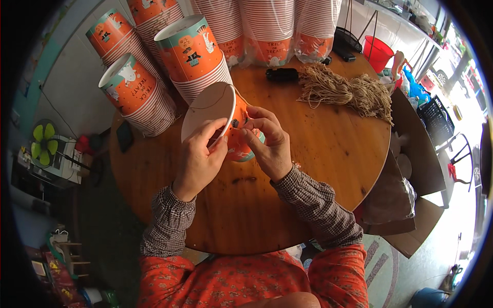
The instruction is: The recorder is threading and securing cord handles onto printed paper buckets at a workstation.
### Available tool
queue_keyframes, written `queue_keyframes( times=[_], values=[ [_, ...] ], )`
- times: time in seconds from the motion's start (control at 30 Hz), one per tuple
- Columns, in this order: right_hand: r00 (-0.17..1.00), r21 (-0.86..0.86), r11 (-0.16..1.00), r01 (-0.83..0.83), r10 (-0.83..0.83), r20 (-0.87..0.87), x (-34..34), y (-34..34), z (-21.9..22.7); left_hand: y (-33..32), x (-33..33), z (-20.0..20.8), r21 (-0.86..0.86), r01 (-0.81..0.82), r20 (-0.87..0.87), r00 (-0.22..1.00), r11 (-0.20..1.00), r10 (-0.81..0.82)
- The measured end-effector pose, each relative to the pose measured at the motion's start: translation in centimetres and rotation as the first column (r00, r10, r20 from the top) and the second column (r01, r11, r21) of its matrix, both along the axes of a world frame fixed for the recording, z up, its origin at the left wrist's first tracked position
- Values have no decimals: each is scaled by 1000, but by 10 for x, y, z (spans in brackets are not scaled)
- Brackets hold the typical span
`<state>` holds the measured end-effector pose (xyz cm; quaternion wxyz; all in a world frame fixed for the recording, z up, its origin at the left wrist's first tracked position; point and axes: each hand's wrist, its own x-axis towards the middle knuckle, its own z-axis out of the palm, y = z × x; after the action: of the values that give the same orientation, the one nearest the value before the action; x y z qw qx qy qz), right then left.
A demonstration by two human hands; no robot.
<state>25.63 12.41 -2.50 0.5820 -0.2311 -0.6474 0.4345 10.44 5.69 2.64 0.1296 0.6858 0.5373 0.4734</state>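
A paper bucket (239,139), orange outside with a teal band and white inside, is tilted over the table in front of me with its wide mouth to the left. A thin string (213,106) crosses the white inside near its upper rim. My left hand (199,160) grips the lower rim, thumb outside and fingers at the edge. Against the printed outer wall, my right hand (269,142) pinches thumb and forefinger together; whatever lies between those fingertips is too small to make out.
Stacks of matching buckets (192,59) stand at the table's back left. Plastic-wrapped stacks (267,28) stand behind. A bundle of beige string (346,91) lies at the back right beside a black object (281,75). An opened cardboard box (418,226) sits right of the round table (328,154).
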Motion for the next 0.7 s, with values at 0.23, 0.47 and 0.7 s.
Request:
queue_keyframes(
  times=[0.23,0.47,0.7],
  values=[
    [1000,-24,1000,-9,10,29,2,3,-1,3,9,2,19,2,-35,999,1000,-1],
    [999,3,1000,11,-11,42,2,5,-1,4,15,3,29,34,-10,999,999,-33],
    [993,112,990,83,-92,76,2,7,1,19,3,-1,-103,64,43,997,993,-59]
  ],
)
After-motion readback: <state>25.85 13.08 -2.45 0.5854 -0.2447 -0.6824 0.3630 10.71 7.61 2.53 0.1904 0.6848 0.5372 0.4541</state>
